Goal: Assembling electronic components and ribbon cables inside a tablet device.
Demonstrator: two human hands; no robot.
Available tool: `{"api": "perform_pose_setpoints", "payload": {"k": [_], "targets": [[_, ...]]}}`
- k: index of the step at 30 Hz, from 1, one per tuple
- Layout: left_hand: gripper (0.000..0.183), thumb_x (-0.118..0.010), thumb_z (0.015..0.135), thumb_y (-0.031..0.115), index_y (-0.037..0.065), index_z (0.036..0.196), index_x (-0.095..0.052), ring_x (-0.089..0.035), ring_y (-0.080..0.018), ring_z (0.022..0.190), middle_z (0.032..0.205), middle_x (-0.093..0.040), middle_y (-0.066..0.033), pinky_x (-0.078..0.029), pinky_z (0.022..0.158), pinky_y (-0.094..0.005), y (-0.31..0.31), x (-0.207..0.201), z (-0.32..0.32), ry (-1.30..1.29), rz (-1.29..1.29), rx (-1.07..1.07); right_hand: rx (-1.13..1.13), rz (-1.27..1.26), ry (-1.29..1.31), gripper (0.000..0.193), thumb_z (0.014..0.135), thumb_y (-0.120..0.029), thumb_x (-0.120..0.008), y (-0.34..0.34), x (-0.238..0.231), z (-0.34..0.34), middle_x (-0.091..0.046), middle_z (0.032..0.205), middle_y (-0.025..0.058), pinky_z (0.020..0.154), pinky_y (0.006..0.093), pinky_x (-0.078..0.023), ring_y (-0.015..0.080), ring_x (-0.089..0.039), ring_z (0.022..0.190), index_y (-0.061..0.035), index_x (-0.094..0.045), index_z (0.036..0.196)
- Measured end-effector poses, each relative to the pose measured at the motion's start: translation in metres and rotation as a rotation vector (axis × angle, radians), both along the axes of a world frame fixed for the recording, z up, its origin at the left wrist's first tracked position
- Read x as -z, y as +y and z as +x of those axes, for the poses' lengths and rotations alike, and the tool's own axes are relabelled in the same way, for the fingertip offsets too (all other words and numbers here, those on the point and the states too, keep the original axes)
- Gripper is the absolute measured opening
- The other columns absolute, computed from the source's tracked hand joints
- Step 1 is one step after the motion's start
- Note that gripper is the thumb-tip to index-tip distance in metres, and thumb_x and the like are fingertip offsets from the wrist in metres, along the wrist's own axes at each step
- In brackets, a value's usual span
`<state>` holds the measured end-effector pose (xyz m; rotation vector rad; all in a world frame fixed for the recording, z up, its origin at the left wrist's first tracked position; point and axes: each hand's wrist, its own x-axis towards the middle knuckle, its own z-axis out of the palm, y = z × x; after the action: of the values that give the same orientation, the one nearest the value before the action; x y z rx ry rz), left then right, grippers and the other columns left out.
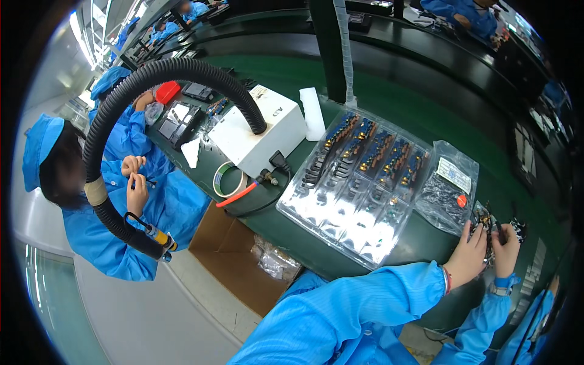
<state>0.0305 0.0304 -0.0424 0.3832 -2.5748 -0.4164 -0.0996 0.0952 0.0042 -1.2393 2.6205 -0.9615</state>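
In the head view, a black hose (94,146) arches from a white box (258,131) with black lettering. On the green bench (304,243), a clear compartment tray (331,210) sits beside a plastic bag (435,191) with a printed white label (453,175) and orange sticker (462,201). By the bag, left hand (467,258) and right hand (506,250) curl their fingers around small dark and gold-coloured parts (485,220); I cannot tell whether they grasp any.

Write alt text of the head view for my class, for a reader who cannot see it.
A person's left hand and right hand work close together over small parts on a green table. Beside them lie a plastic bag and a clear tray holding rows of components; farther left are a white box with a black hose and a co-worker in blue.
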Motion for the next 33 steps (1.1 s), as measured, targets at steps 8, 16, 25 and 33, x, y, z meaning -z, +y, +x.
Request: {"api": "perform_pose_setpoints", "payload": {"k": [8,16,25,33], "targets": [[0.049,-0.058,0.076,0.036,0.000,0.111,-0.054,-0.032,-0.0359,0.125,0.127,-0.042,-0.0223,-0.012,0.101,-0.0615,-0.003,0.001,-0.009,0.181,0.108,0.057,-0.037,-0.091,-0.028,0.009,0.075,0.001,-0.059,0.010,0.017,-0.024,-0.058,0.072,0.0050,0.061,0.0239,-0.043,0.0086,-0.051,0.067,0.0028,-0.057,0.084],[0.054,-0.058,0.074,0.036,0.000,0.115,-0.052,-0.032,-0.0343,0.125,0.129,-0.042,-0.0207,-0.012,0.102,-0.0612,-0.003,0.010,-0.024,0.234,-0.002,0.079,-0.062,-0.078,-0.027,0.012,0.075,0.001,-0.059,0.009,-0.003,-0.007,-0.059,0.075,0.0072,0.063,0.0244,-0.044,0.0103,-0.054,0.070,0.0035,-0.058,0.086],[0.053,-0.055,0.078,0.040,-0.001,0.111,-0.057,-0.032,-0.0322,0.125,0.124,-0.047,-0.0166,-0.010,0.102,-0.0622,-0.003,0.004,-0.021,0.082,0.042,0.097,-0.052,-0.279,0.067,0.012,0.084,0.001,-0.053,0.023,0.002,-0.021,-0.059,0.087,0.0043,0.068,0.0222,-0.042,0.0085,-0.052,0.079,0.0008,-0.057,0.096],[0.052,-0.053,0.079,0.039,-0.001,0.112,-0.056,-0.033,-0.0311,0.124,0.122,-0.048,-0.0160,-0.009,0.102,-0.0630,-0.004,0.009,-0.022,0.080,0.015,0.078,0.030,-0.356,0.096,0.014,0.088,-0.003,-0.050,0.024,-0.003,-0.022,-0.057,0.090,0.0005,0.064,0.0183,-0.037,0.0057,-0.047,0.074,-0.0013,-0.058,0.100]]}}
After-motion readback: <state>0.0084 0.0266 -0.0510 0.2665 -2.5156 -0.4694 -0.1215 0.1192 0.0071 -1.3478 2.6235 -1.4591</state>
